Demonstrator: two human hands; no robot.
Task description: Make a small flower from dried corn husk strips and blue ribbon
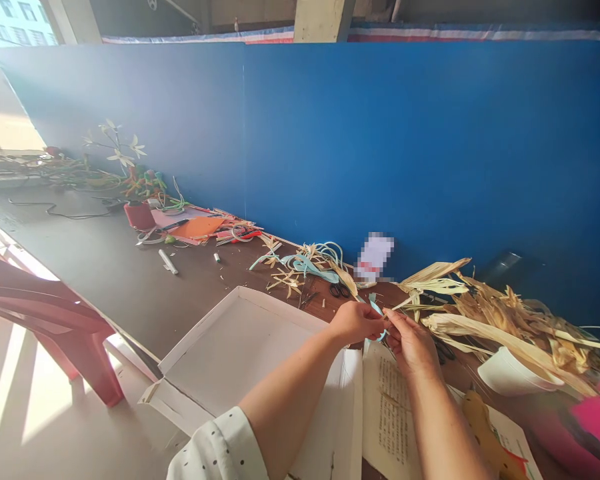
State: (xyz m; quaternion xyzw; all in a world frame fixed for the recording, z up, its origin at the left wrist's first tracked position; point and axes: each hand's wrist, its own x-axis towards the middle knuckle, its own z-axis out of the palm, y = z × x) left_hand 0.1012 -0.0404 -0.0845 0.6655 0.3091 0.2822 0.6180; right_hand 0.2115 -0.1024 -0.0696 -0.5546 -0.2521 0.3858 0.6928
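My left hand (359, 323) and my right hand (411, 341) meet above the table's edge of scraps, both with closed fingers. Between them is a narrow light blue strip (375, 306), perhaps dyed husk; its ends stick out above and below the fingertips. The part inside the pinch is hidden. Just behind my left hand lie black-handled scissors (339, 291). Below my hands are an open white cardboard box (280, 333) and a printed sheet (387, 407). Dried corn husks (505, 320) are heaped to the right of my right hand.
A white cup (515, 373) lies tilted by the husks. Light blue strips (310, 265) and husk flowers (286, 281) lie behind the box. Farther left are orange paper (199, 228) and a red spool (139, 216). A blue panel (405, 140) borders the table; a red chair (55, 320) stands left.
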